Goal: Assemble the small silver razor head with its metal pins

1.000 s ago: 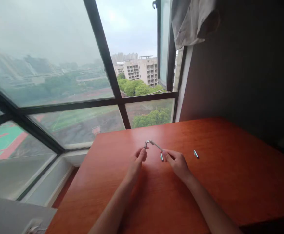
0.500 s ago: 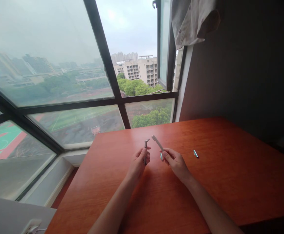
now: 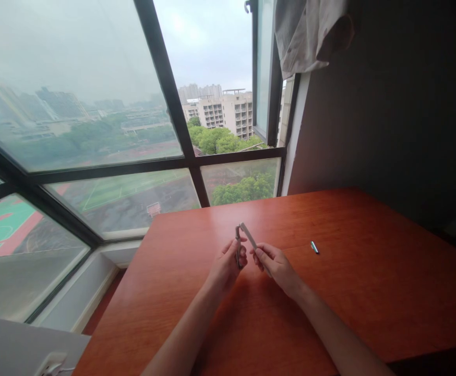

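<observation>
L hand (image 3: pixel 225 267): thumb and forefinger pinch the lower shank of a hooked metal piece (image 3: pixel 238 236), held upright just above the table (image 3: pixel 369 282). R hand (image 3: pixel 278 267): fingertips pinch the near end of a flat metal strip (image 3: pixel 247 233), tilted up-left. Tips touching or just beside, cannot tell. Low grips prob. leave both tips free. Small metal pin (image 3: pixel 314 247) lies apart, to the right.

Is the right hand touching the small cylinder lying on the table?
Apart. The head view shows bare table between the right hand and the cylinder.
</observation>
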Tool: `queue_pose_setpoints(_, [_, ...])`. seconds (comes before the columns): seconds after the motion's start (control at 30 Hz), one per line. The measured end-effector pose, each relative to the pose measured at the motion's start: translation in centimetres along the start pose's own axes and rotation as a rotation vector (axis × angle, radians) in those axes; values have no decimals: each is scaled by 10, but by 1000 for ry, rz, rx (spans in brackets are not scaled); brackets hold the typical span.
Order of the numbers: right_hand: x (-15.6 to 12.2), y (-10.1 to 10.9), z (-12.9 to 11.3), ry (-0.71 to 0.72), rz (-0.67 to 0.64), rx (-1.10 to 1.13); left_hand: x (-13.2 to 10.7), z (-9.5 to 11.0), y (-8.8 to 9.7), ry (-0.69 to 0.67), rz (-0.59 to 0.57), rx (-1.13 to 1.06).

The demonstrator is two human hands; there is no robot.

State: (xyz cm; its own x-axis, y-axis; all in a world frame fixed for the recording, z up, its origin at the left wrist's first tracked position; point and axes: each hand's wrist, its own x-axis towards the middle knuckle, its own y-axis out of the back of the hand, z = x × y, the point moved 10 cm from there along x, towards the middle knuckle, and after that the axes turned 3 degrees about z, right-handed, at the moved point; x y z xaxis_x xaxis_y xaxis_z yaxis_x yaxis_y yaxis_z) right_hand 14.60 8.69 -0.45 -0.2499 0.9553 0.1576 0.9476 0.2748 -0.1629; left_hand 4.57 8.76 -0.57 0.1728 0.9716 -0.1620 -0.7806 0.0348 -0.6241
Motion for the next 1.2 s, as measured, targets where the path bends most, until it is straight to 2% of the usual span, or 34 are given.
queue_pose_setpoints(0.3, [0,9,-8,79,76,-137,-7,-12,-14,115,-114,-29])
queue_pose_setpoints(0.77, [-2,14,-13,96,116,-183,-7,-6,-16,74,-140,28])
queue_pose_setpoints(0.97, [-3,21,-14,99,162,-180,-3,-4,-8,16,-81,122])
queue_pose_setpoints(1.2, [-3,29,-15,126,206,-266,2,20,9,-160,36,263])
